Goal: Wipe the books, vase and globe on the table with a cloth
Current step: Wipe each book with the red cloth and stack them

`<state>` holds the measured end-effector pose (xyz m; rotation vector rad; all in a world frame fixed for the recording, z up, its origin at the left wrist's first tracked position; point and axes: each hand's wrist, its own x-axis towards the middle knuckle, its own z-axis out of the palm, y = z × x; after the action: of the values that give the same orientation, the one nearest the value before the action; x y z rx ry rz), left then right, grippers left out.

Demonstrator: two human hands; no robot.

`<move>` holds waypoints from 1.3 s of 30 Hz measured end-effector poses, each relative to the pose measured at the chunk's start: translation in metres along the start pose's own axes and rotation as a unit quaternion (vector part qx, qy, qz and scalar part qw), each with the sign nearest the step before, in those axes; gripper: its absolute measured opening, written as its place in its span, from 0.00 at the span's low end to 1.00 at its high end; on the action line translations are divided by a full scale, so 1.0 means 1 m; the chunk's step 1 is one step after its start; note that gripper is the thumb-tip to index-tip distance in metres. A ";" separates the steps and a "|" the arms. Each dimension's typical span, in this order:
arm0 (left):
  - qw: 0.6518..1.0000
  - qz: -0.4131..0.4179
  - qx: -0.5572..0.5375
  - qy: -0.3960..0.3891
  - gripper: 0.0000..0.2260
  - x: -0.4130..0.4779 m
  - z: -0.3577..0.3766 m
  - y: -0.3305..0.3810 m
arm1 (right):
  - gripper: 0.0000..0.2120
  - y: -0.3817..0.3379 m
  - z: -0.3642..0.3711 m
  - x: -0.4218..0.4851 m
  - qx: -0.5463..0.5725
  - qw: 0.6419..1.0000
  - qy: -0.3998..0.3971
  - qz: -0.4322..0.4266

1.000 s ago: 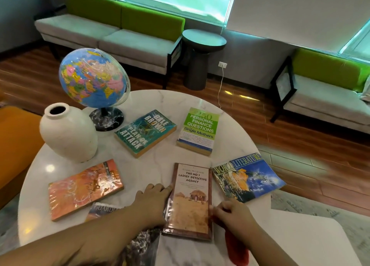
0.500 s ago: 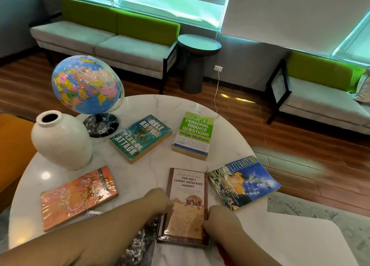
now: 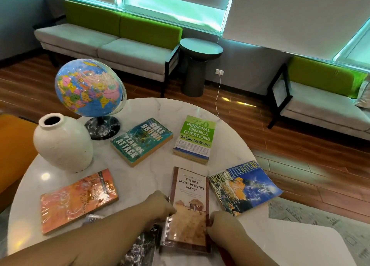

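Observation:
A brown book, "The No.1 Ladies' Detective Agency" (image 3: 190,203), lies at the near side of the round white marble table (image 3: 144,109). My left hand (image 3: 160,205) grips its left edge and my right hand (image 3: 222,223) grips its right edge, fingers curled. A strip of red cloth (image 3: 228,257) shows under my right wrist. Around it lie a teal book (image 3: 142,141), a green book (image 3: 195,139), a blue book (image 3: 248,187) and an orange book (image 3: 78,199). A dark book (image 3: 140,249) is partly hidden under my left forearm. The globe (image 3: 90,87) and white vase (image 3: 62,143) stand far left.
A white surface (image 3: 300,243) adjoins the table at the near right. Behind the table are grey-and-green sofas (image 3: 112,43) and a dark round side table (image 3: 200,65) on a wooden floor. An orange seat (image 3: 14,145) is at the left.
Both hands have slid down the brown book's edges toward me and their fingers have curled round it. The other books, vase and globe have not moved.

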<state>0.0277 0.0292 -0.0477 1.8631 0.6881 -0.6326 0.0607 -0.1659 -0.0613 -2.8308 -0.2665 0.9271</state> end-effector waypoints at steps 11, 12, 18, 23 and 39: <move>0.983 0.135 -0.100 -0.076 0.19 -0.012 -0.022 -0.014 | 0.23 0.022 -0.007 -0.003 0.303 0.948 -0.092 -0.012; 0.979 0.145 -0.114 -0.082 0.19 -0.012 -0.026 -0.011 | 0.23 0.022 -0.010 -0.004 0.362 0.924 -0.123 -0.016; 0.967 0.149 -0.194 -0.064 0.18 0.006 -0.046 0.018 | 0.21 0.014 -0.024 0.000 0.594 0.785 -0.177 -0.012; 0.970 0.062 -0.226 -0.058 0.12 0.037 -0.055 0.048 | 0.13 -0.005 -0.054 0.018 0.679 0.729 -0.086 0.003; 0.951 0.078 -0.286 0.094 0.11 0.118 -0.070 0.120 | 0.20 -0.047 -0.108 0.107 0.569 0.816 0.080 0.059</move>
<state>0.2030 0.0757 -0.0292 1.4214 0.7446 -0.1244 0.2045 -0.1068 -0.0271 -1.7650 0.3854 0.5410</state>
